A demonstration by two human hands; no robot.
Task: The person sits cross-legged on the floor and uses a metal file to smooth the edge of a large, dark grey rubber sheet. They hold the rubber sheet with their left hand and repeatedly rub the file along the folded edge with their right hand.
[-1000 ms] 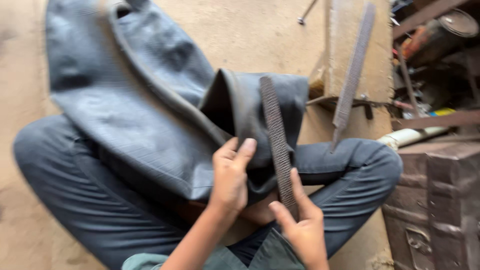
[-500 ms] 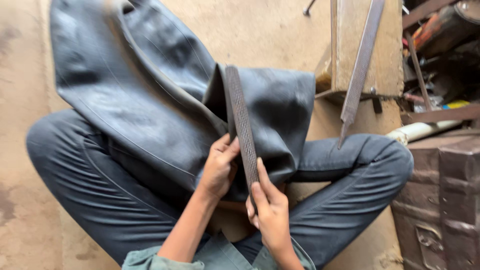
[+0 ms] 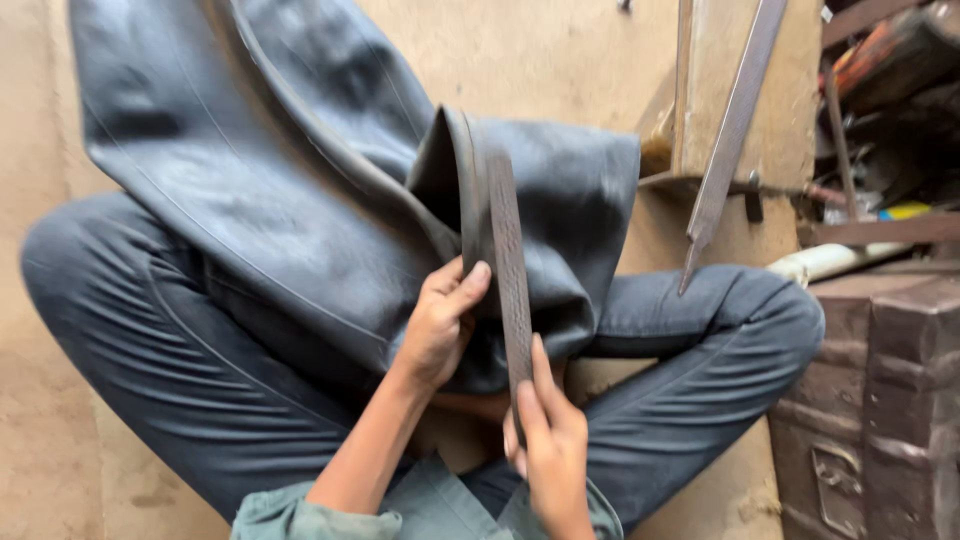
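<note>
Two bare hands work over the lap of a person sitting cross-legged on the sandy floor (image 3: 560,60). Across the knees lies a big, limp, dark grey rubber inner tube (image 3: 300,200), one fold standing up in the middle. Left hand (image 3: 440,325) presses that fold, fingers curled on the rubber. Right hand (image 3: 550,440) grasps the lower end of a long, flat, rough-faced metal rasp (image 3: 510,270), laid along the fold (its blade touching the rubber). A second long metal file (image 3: 725,150) leans near the right knee beside a rusty metal box (image 3: 880,400).
</note>
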